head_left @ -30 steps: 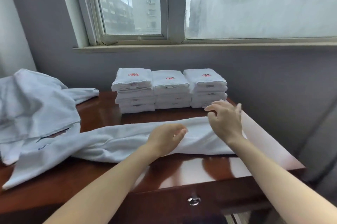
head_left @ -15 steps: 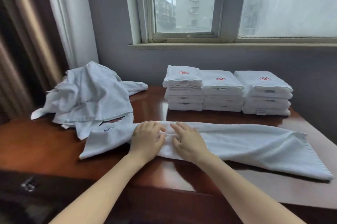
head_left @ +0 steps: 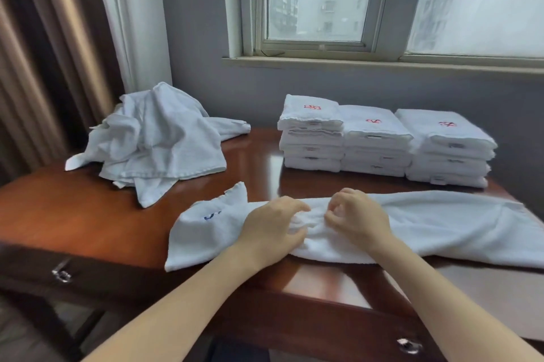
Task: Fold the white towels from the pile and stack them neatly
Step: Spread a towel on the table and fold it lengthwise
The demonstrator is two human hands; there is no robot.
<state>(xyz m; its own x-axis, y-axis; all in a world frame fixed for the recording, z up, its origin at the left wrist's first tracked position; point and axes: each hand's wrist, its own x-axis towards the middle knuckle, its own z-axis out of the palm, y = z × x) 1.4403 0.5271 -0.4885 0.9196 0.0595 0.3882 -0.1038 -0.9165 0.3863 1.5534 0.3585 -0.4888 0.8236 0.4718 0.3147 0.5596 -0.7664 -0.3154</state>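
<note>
Flat before, left hand (head_left: pixel 272 233) and right hand (head_left: pixel 357 223) now pinch the towel (head_left: pixel 447 229); stacks (head_left: pixel 376 137) at one o'clock done, ten-o'clock pile (head_left: pixel 156 137) remains.

Hotel-style room: wooden desk (head_left: pixel 73 214), curtains (head_left: pixel 44 67), stacked monogrammed towels (head_left: pixel 374 140).

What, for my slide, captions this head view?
Left hand and right hand pinch a white towel on a wooden table, folded stacks behind.

head view, close, down over table (head_left: pixel 88 214)
</note>
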